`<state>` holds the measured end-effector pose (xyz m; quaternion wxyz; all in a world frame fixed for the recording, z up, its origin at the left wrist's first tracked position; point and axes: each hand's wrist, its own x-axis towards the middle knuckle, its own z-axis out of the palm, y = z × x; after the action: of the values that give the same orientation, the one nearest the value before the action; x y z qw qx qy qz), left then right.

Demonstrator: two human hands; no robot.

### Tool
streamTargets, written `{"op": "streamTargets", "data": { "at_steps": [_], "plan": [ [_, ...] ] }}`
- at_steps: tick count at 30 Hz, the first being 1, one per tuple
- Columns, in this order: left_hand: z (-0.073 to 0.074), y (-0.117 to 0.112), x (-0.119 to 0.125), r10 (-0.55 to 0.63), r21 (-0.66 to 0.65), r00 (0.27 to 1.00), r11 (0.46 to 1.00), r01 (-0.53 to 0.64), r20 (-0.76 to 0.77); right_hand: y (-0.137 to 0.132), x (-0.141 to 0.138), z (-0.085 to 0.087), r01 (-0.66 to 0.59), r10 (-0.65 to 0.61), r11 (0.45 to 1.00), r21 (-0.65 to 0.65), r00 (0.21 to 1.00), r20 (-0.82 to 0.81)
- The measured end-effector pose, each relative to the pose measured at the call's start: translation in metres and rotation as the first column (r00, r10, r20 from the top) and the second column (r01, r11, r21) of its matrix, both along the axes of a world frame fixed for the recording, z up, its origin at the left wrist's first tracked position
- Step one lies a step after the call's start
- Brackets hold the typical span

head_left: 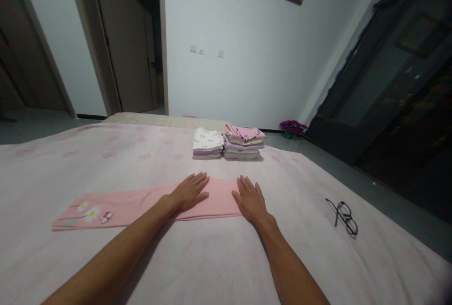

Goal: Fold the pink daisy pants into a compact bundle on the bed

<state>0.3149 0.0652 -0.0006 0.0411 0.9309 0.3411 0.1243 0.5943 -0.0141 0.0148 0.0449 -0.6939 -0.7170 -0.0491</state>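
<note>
Fairly flat lies the long, folded strip of pink cloth (222, 196)

It stretches from side to side over a pale pink flowered sheet (212, 262), with white daisies (93, 213) and a small pink-and-white trim (106, 217) at its left end. The bare left hand (190, 192) rests on top, its fingers stretched toward the far edge; the bare right hand (252, 199) lies across the right end, thumb over the cloth. Both hands are spread open and grip nothing.

Creasing looks like the main risk: if the palms were pushed toward each other, the soft layers between them would probably bunch. A careless drag of the right hand could skew the end of the fold; whether that end is square cannot be told, since the hand hides it. The left forearm crosses the near edge and might ruck the cloth if it swung sideways.

Past the far edge, a low pile of folded white and lilac cloth (207, 142) and a taller pile topped with pink printed cloth (244, 141) stand close together, so a long forward push could topple them. Black-framed glasses (348, 220) lie well to the right, near the sheet's sloping right edge, where a wide sweep might knock them off. Easier room for moving lies on the near side and at the far left.
</note>
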Motion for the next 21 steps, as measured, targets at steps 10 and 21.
{"op": "streamTargets", "data": {
  "at_steps": [10,21],
  "plan": [
    [0.007,-0.009,-0.057,0.141,0.067,0.990,0.988,-0.140,-0.012,0.002,0.000,0.002,0.010,-0.010,0.999,-0.040,1.000,-0.001],
    [-0.014,-0.042,-0.200,0.621,0.159,0.770,0.783,-0.601,-0.149,0.005,0.000,0.000,0.010,-0.010,0.999,-0.038,1.000,0.008]
  ]
}}
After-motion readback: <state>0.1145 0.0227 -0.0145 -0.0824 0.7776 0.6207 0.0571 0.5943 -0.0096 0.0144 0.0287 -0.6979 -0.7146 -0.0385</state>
